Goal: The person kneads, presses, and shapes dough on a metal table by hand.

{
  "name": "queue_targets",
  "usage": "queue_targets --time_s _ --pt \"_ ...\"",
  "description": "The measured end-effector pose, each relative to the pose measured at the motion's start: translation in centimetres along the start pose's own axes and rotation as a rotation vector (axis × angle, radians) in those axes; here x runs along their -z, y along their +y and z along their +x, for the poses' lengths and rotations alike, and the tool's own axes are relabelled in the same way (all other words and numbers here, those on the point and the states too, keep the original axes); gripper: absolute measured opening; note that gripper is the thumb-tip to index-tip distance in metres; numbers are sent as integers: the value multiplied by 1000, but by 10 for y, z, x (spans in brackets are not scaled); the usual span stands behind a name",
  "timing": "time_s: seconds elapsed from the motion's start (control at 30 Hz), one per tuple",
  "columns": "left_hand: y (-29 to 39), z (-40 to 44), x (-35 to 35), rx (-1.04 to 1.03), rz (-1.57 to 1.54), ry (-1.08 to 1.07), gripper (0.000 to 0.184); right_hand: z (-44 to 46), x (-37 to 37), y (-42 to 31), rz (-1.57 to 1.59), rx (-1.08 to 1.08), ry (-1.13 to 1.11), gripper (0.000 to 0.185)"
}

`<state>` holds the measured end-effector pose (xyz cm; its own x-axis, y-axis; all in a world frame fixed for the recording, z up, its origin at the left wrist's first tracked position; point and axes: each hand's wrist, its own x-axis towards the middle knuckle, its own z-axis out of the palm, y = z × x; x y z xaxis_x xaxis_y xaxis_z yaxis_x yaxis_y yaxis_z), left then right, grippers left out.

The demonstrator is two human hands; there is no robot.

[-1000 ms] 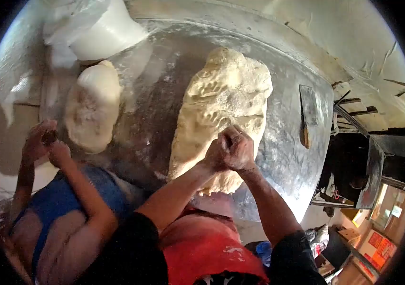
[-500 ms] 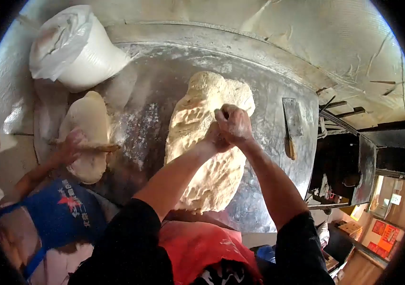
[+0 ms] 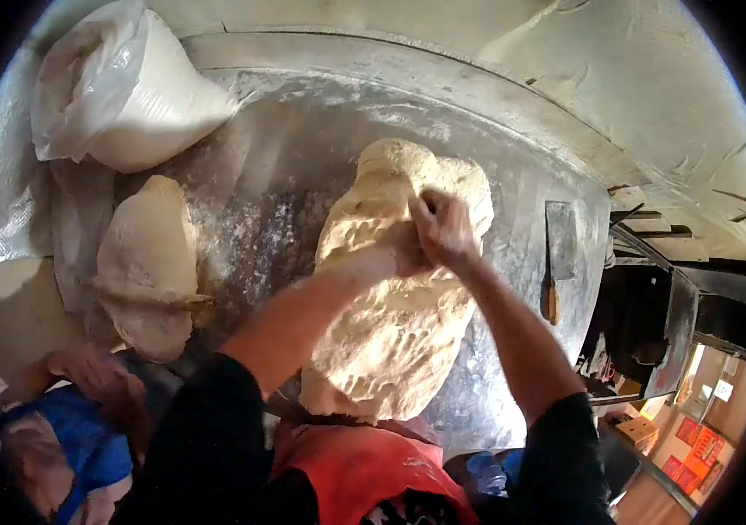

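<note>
A large pale slab of dough (image 3: pixel 390 350) lies on the metal worktop, its surface dented with knuckle-like marks. My right hand (image 3: pixel 448 229) is curled into a fist against its upper half. Close beside it, my left hand (image 3: pixel 408 249) presses on the dough; its fingers are hidden and partly blurred. The two hands meet at the wrists or thumbs. Both forearms reach over the dough from below.
A flattened dough piece (image 3: pixel 150 254) lies left, with a rolling pin (image 3: pixel 163 299) across it. Behind stands an open white sack (image 3: pixel 154 105). A cleaver (image 3: pixel 560 245) rests at right. A co-worker's blurred arm (image 3: pixel 97 376) and blue apron (image 3: pixel 84 437) are at lower left.
My hands remain on the dough, the right fist tilted a little differently. The co-worker's hand has left the rolling pin and drawn back. The whole view has shifted slightly.
</note>
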<state>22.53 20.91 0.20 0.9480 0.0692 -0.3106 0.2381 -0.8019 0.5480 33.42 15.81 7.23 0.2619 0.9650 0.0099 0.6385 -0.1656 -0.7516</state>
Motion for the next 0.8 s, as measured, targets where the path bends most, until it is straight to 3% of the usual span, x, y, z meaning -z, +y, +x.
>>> queue_targets --time_s 0.07,0.13,0.17,0.23,0.27,0.3,0.37,0.4,0.43,0.47,0.5,0.57,0.63,0.7,0.77,0.8 --pt "-29 4 37 10 -1218 292 40 50 19 -39 46 0 66 34" --pt "-56 5 38 79 -2060 250 41 81 -6 -33 16 -43 107 30" --pt "-74 5 22 126 -1262 480 36 83 -43 1 -46 15 113 24" --pt "-93 7 21 156 -41 583 33 88 -76 40 35 294 351 19" --pt "-130 29 4 102 -962 601 37 99 -87 61 -51 263 325 15" --pt "-140 32 3 90 -877 579 40 103 -81 63 -119 223 204 17" --pt "-157 37 6 64 -708 544 48 111 -91 72 -228 213 215 20" --pt "-148 38 29 160 -359 566 46 113 -81 58 -140 273 268 23" --pt "-145 41 13 233 -261 581 48 112 -81 57 -170 113 156 29" --pt "-144 43 -3 308 -166 590 49 103 -84 55 -196 113 216 22" --pt "-128 31 1 290 473 505 48 98 -81 42 -220 120 277 17" --pt "-105 31 13 323 80 156 40 79 -63 30 -99 44 277 23" --pt "-37 7 5 160 -82 197 32 30 -21 14 163 -354 -28 30" --pt "-1 0 -57 -6 -101 206 41 -42 -20 41 99 -134 56 31" --pt "13 2 -89 79 -395 437 37 -67 -31 61 -155 309 266 25" --pt "9 5 -92 59 -446 519 38 -65 -37 80 -48 224 272 25"
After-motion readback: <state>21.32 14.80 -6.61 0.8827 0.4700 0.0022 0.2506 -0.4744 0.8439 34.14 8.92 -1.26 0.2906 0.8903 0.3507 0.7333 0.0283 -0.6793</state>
